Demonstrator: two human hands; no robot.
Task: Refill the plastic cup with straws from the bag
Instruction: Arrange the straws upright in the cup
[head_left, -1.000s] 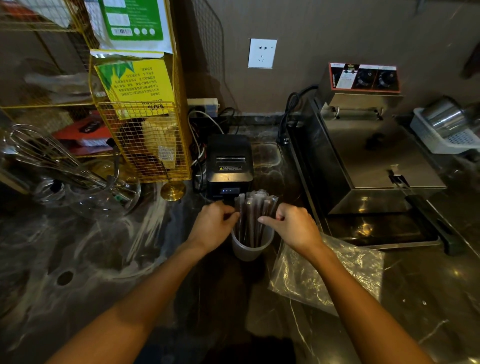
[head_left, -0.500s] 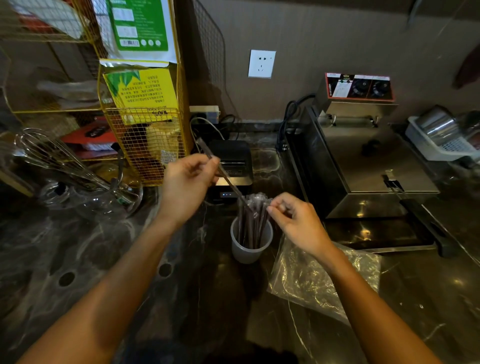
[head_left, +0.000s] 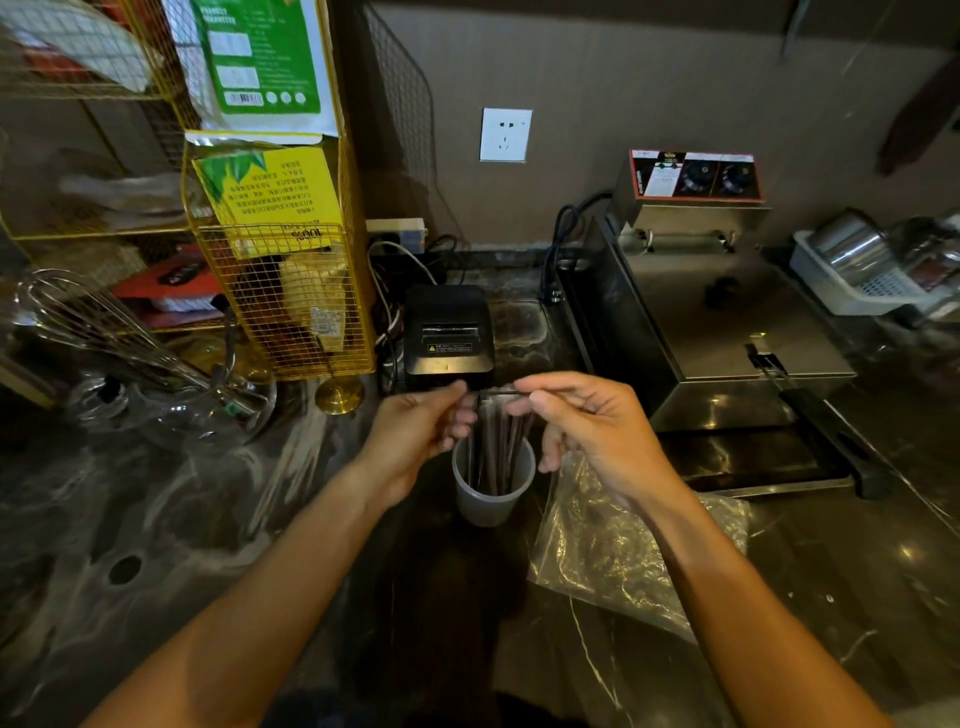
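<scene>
A translucent plastic cup (head_left: 491, 501) stands on the dark marble counter with several dark wrapped straws (head_left: 496, 452) upright in it. Just above the cup, one wrapped straw (head_left: 497, 392) lies level between my two hands. My left hand (head_left: 423, 428) pinches its left end and my right hand (head_left: 582, 421) pinches its right end. The clear plastic bag (head_left: 613, 551) lies crumpled and flat on the counter right of the cup, partly under my right forearm.
A black receipt printer (head_left: 448, 332) sits right behind the cup. A steel fryer (head_left: 727, 322) fills the right side. A yellow wire rack (head_left: 291, 291) and a glass jug with whisks (head_left: 171, 384) stand at the left. A white basket with steel cups (head_left: 862, 275) sits far right.
My left hand pulled one straw up out of the cup, then brought it down level above the cup, where my right hand took its other end.
</scene>
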